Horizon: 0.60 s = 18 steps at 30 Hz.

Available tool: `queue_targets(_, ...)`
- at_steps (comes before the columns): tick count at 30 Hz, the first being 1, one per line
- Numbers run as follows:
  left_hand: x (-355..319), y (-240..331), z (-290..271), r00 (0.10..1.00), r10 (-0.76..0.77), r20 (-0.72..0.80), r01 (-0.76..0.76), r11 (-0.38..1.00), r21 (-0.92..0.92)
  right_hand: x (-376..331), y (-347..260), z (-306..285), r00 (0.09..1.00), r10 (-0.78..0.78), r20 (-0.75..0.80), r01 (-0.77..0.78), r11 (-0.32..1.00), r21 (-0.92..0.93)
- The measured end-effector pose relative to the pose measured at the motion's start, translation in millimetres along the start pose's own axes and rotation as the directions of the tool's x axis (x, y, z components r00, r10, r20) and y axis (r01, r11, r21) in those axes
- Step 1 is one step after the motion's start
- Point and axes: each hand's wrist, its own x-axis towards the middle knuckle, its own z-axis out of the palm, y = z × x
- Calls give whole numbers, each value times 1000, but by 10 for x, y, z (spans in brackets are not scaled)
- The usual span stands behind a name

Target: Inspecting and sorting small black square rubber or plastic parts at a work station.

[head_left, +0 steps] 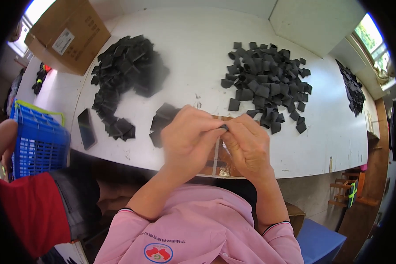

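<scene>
Close in front of my chest, my left hand (190, 136) and my right hand (250, 147) meet with fingertips pinched together. Between them shows a sliver of a small black fabric piece (224, 127); my fingers hide most of it. Just left of my left hand lie a few black pieces (164, 116), partly covered by it. Farther left is a large heap of flat black pieces (126, 61), trailing toward me. Beyond my right hand spreads a pile of black pieces (262, 79), many curled into loops. Beneath my hands, a brown board with a pale strip (215, 154) sits at the table edge.
A white table (189, 53) carries everything. A cardboard box (70, 37) stands at the far left, with a phone (86, 128) nearer. Beside the table's left end are a blue basket (39, 143) and a person in red (35, 211). More black pieces (351, 86) lie far right.
</scene>
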Motion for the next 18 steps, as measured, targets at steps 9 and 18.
queue_targets(9, -204, -380, -49, 997, 29, -76, -32, 999, -35, 116, -39, -155, 993, 29, 117, -27, 999, -23)
queue_targets(18, -807, -1192, -487, 845, -450, -287, 517, 554, 653, -416, 102, 129, 734, 679, 23, -578, 606, 546)
